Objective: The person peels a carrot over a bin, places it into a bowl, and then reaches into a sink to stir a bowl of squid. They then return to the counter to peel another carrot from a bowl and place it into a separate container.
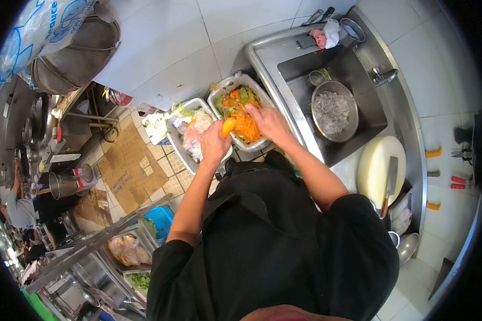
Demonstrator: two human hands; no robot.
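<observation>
Over two white bins on the floor, both of my hands are held close together. My left hand is wrapped round an orange carrot whose end sticks out toward the right. My right hand is closed just beside it, thumb on top; what its fingers hold is hidden. Below it, the right bin holds orange peelings and green scraps. The left bin contains pale, whitish pieces and some greens.
A steel sink at the right holds a colander of translucent pieces. A knife lies on a round cutting board. Food trays stand lower left. Another person is at the far left.
</observation>
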